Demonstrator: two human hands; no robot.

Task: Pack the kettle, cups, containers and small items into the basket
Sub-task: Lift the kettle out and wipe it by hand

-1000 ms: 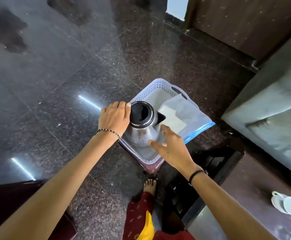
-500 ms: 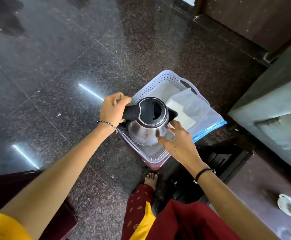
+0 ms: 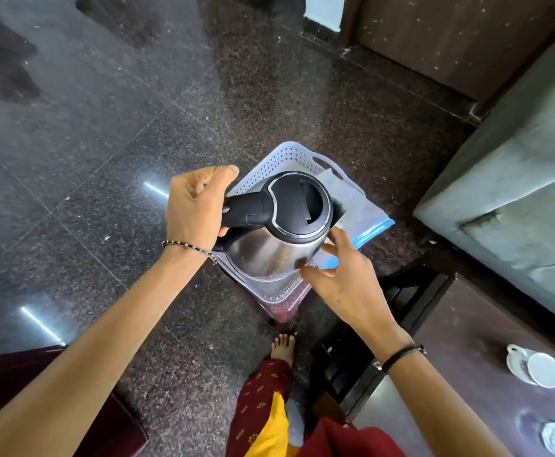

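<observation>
Steel kettle (image 3: 276, 249) over the basket's (image 3: 279, 159) near end, my left hand (image 3: 193, 209) gripping its black handle (image 3: 245, 209), right hand (image 3: 342, 275) loose, fingertips touching its side.

A dark speckled floor (image 3: 104, 133) meets a wooden door (image 3: 451, 37).

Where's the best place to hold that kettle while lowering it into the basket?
By the black handle, coming from the kettle's left, where the left hand already wraps it. The handle sticks out sideways, clear of the smooth steel body. The right hand can steady the body's lower right side.
</observation>
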